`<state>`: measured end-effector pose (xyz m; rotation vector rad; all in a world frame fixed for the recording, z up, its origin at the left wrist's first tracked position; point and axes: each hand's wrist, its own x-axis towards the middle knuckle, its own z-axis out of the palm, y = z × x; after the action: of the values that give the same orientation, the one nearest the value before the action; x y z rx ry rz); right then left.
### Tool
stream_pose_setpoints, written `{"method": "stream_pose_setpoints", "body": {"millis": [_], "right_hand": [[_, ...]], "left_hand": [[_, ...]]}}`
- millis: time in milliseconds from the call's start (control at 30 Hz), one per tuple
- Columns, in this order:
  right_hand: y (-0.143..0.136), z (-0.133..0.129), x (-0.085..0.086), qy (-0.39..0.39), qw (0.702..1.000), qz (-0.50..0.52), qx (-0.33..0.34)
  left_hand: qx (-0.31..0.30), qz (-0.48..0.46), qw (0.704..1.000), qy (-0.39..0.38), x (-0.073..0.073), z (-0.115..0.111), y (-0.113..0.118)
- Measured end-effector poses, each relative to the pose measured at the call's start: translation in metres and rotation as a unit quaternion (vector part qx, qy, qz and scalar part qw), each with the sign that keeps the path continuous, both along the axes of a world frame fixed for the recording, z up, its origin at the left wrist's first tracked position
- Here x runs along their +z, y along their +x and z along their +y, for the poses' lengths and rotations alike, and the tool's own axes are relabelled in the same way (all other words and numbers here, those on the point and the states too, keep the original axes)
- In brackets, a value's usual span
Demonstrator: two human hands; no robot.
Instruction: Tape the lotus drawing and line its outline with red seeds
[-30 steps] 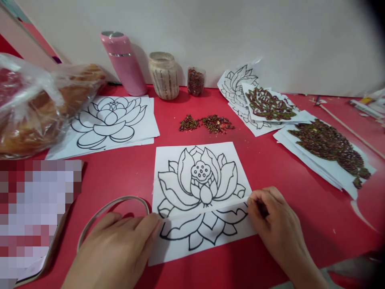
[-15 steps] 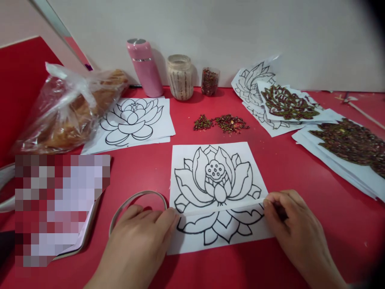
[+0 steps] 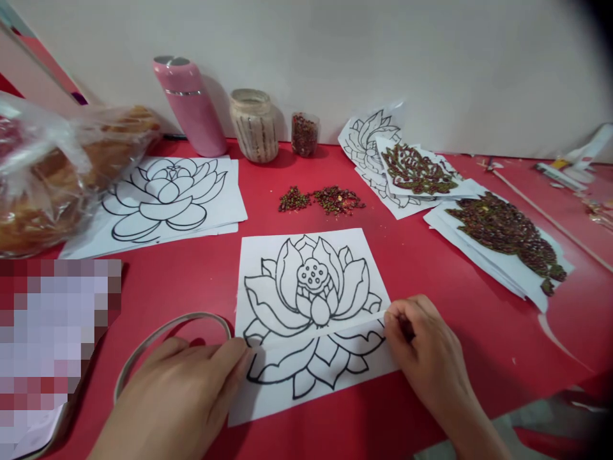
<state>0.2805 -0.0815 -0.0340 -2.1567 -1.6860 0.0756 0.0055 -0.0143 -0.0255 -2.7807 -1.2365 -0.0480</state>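
A white sheet with a black-outlined lotus drawing lies in front of me. Across its lower half runs a thin whitish strip of tape, stretched between my hands. At the sheet's right edge, my right hand pinches one end between thumb and fingers. My left hand is closed at the left edge, holding the other end beside a narrow roll of tape. The hand covers part of that roll. Whether the strip touches the paper along its length, I cannot tell.
Behind the sheet are small piles of beans, a bean-filled cup, a jar and a pink flask. Left are more lotus drawings and a plastic bag. Bean-covered sheets lie right.
My view has swung to the right, so everything appears farther left and more of the table's right side shows. Both hands keep their hold on the strip, with little movement relative to the sheet.
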Motion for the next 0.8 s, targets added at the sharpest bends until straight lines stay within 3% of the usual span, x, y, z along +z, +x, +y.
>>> {"method": "stream_pose_setpoints", "body": {"millis": [533, 800], "right_hand": [[-0.002, 0.002, 0.001, -0.034, 0.999, 0.003, -0.034], [-0.002, 0.0, 0.002, -0.033, 0.999, 0.001, -0.037]], "left_hand": [[0.011, 0.014, 1.0, -0.013, 0.002, 0.003, 0.004], [0.021, 0.004, 0.999, -0.05, 0.016, 0.0, 0.011]]}}
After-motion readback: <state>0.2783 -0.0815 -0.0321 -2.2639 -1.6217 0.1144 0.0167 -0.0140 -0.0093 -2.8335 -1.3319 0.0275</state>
